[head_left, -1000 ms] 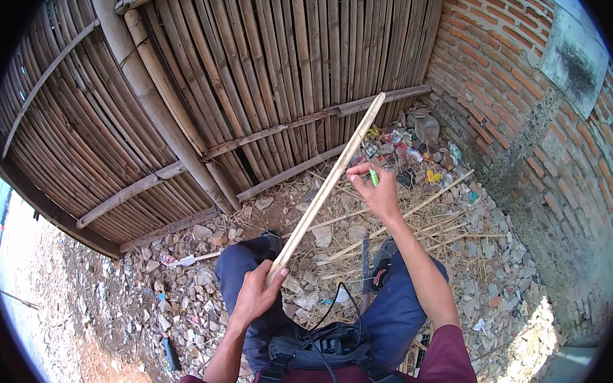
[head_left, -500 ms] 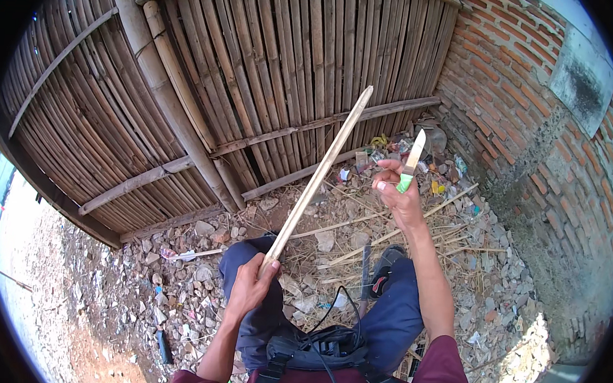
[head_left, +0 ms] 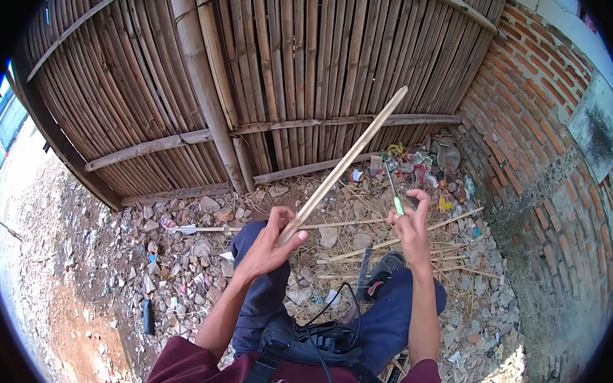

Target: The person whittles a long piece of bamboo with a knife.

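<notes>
My left hand (head_left: 265, 248) is closed around the lower end of a long, pale bamboo strip (head_left: 353, 152), its thumb stretched out beside it. The strip slants up to the right and its far end is in the air in front of the bamboo wall. To the right, my right hand (head_left: 413, 232) grips a knife (head_left: 398, 206) by its light green handle, with the index finger raised. The blade points up and slightly left, seen nearly edge-on. Knife and strip are apart.
A bamboo slat wall (head_left: 313, 60) rises ahead, and a brick wall (head_left: 538, 134) stands at the right. Stones, litter and thin bamboo strips (head_left: 359, 252) cover the ground. A dark bar (head_left: 364, 267) is between my legs, near a black waist pouch (head_left: 312, 344) with a cable.
My right hand has come lower, and the knife blade has turned from broadside to nearly edge-on, tipping left. My left hand is higher on the strip's end, its thumb now extended. The view has shifted.
</notes>
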The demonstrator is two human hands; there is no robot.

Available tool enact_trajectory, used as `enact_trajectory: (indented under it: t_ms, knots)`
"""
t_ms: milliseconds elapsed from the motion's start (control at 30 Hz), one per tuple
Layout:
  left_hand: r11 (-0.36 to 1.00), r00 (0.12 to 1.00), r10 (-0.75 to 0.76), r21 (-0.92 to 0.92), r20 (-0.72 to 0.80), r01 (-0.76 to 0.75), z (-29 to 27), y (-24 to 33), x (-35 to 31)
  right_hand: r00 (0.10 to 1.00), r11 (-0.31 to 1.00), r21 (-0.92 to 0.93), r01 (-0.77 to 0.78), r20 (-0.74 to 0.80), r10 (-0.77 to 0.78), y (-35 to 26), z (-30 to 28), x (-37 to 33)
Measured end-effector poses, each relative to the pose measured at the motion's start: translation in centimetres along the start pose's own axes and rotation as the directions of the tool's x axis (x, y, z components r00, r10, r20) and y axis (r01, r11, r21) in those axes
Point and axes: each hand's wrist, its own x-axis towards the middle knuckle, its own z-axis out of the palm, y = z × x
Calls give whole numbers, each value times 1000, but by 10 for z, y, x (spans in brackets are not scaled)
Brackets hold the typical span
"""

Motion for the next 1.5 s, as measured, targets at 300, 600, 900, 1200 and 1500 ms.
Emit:
enact_trajectory:
  t_ms: [300, 600, 900, 1200, 1500]
  knots:
    - [958, 981, -79, -257, 179, 124, 35, -6, 6, 930, 894, -263, 362, 173, -325, 42, 110, -53]
    - [980, 993, -25, -192, 113, 47, 32, 1, -2, 942, 890, -357, 284, 277, -189, 27, 110, -66]
    - [989, 982, 7, -145, 188, 20, -14, 23, -21, 763, 195, -890, 412, 220, -608, -57, -5, 23]
    - [985, 843, 43, -164, 537, 53, -45, 30, -30, 763, -115, -839, 531, 533, -366, -76, -60, 81]
    - [997, 725, -15, -47, 688, 65, -66, 39, -2, 841, 469, -839, 275, 446, 306, -93, -141, 11]
